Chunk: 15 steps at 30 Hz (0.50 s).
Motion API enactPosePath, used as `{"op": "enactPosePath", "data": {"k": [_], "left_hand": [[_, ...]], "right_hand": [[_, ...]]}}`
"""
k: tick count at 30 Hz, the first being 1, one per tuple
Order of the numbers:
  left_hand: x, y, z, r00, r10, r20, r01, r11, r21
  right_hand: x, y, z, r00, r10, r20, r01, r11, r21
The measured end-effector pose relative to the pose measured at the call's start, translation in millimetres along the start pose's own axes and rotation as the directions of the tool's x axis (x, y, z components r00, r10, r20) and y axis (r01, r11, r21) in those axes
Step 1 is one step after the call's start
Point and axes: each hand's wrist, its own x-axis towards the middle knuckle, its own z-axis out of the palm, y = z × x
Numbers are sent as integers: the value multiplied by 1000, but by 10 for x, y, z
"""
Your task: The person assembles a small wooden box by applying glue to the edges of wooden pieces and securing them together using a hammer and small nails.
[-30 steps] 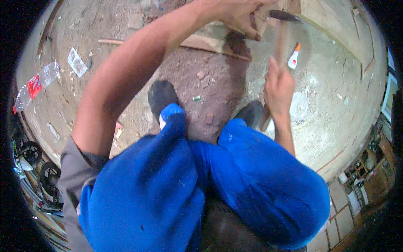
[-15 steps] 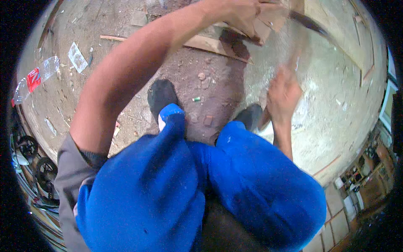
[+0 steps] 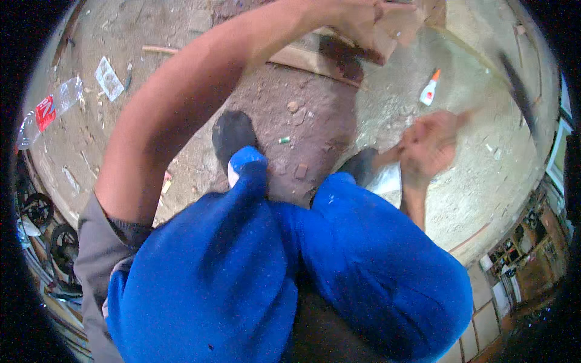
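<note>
Your left hand (image 3: 363, 21) presses down on a piece of wood (image 3: 315, 57) on the dirt floor. Your right hand (image 3: 426, 145) is closed around a blurry hammer (image 3: 514, 91). A small glue bottle (image 3: 428, 89) lies nearby, cap on.

**Where things lie around me on the floor**

My left hand (image 3: 357, 24) rests far ahead of me on a wooden board (image 3: 308, 57) that lies flat on the floor (image 3: 302, 121), toward its far edge. My right hand (image 3: 426, 145) is nearer and to the right, above the floor, gripping a hammer (image 3: 514, 91) whose head is out to the right of it. A glue bottle (image 3: 429, 89) lies on the floor between my two hands, right of the board. My two feet (image 3: 233, 133) stand on the floor behind the board, with my knees (image 3: 290, 266) nearest me. A plastic bottle (image 3: 45, 112) lies by the floor's left edge, and a paper scrap (image 3: 109, 77) just right of it.
</note>
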Motion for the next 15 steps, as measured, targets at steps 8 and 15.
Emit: {"op": "enactPosePath", "data": {"k": [8,15], "left_hand": [[255,166,-520,976,-68,208,94,989,-116],[47,14,-403,990,39,137,-31,998,-60]], "right_hand": [[193,-183,-20,991,85,-106,-72,990,119],[-79,-8,21,998,-54,-43,56,997,48]]}}
